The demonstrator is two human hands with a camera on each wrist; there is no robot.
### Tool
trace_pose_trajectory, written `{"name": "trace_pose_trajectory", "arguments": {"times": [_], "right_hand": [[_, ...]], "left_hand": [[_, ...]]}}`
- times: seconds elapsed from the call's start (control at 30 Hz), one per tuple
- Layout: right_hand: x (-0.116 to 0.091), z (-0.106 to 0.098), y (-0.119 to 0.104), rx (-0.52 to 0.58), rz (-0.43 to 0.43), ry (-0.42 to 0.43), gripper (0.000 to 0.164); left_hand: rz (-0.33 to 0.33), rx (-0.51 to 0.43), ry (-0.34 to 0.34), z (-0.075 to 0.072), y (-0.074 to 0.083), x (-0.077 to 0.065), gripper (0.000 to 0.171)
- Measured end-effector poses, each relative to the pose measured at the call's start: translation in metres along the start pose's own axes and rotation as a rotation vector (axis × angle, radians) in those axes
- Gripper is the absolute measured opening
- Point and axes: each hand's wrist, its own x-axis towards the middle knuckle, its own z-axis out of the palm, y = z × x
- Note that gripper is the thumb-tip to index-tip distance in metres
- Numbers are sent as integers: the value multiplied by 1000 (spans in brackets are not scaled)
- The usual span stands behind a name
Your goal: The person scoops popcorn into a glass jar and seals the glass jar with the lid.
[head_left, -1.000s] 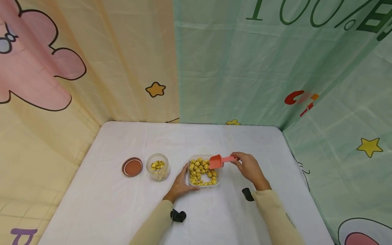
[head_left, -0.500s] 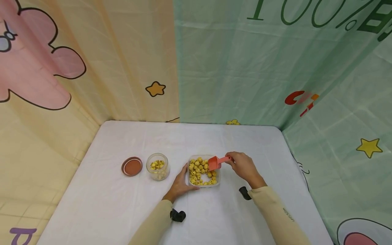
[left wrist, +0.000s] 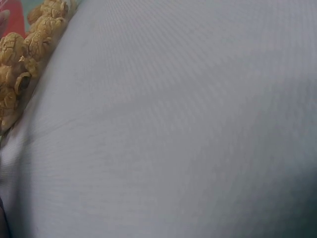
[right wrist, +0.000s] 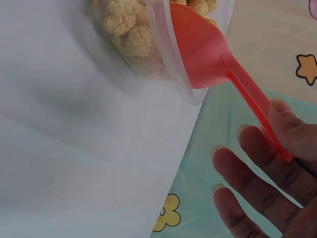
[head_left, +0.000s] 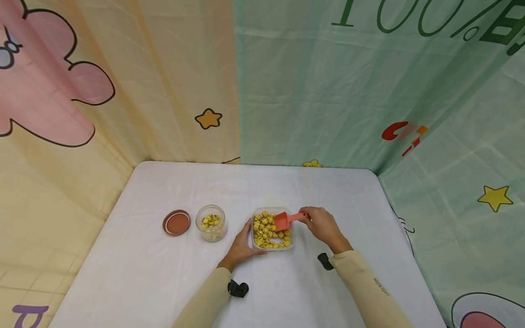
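A clear plastic container (head_left: 293, 243) of yellow popcorn (head_left: 262, 227) stands near the middle of the table, with a bare patch showing on its bottom. My left hand (head_left: 241, 248) holds it at the left side and front corner, fingers along the wall and thumb at the front. Between thumb and index finger, my right hand (head_left: 326, 227) pinches the handle of a red scoop (head_left: 281, 221); the other fingers are spread in the right wrist view. The scoop's bowl is tilted down into the popcorn, over the container's right rim. The left wrist view catches only a corner of popcorn (left wrist: 37, 39).
A glass jar (head_left: 215, 234) partly filled with popcorn stands left of the container. Further left lies a round brown lid (head_left: 177, 223). White cloth covers the table (head_left: 287, 291), and printed curtains (head_left: 307, 114) hang behind and beside it.
My right hand has moved left, carrying the scoop from the container's right edge further over and into the popcorn. My left hand has kept its hold on the container.
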Motion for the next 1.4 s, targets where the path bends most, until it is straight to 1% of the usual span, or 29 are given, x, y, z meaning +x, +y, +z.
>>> {"name": "trace_pose_trajectory", "arguments": {"times": [0.27, 0.5, 0.7, 0.8, 1.0, 1.2, 1.4], "right_hand": [[0, 6, 5, 38, 8, 2, 14], [-2, 13, 12, 97, 40, -26, 13], [-4, 22, 18, 130, 67, -18, 20], [-6, 26, 21, 136, 50, -7, 21], [-7, 34, 26, 139, 9, 21, 15], [-7, 42, 28, 168, 18, 36, 14], [-9, 49, 29, 200, 34, 30, 21]], "left_hand": [[2, 7, 4, -1, 0, 0, 118], [-1, -10, 2, -1, 0, -1, 118], [2, 3, 8, 0, -2, -1, 118], [7, 1, 9, 0, -2, 0, 118], [14, 7, 9, 0, -2, -1, 117], [11, 8, 8, 0, -2, 0, 117], [4, 4, 9, 0, -2, 0, 117]]}}
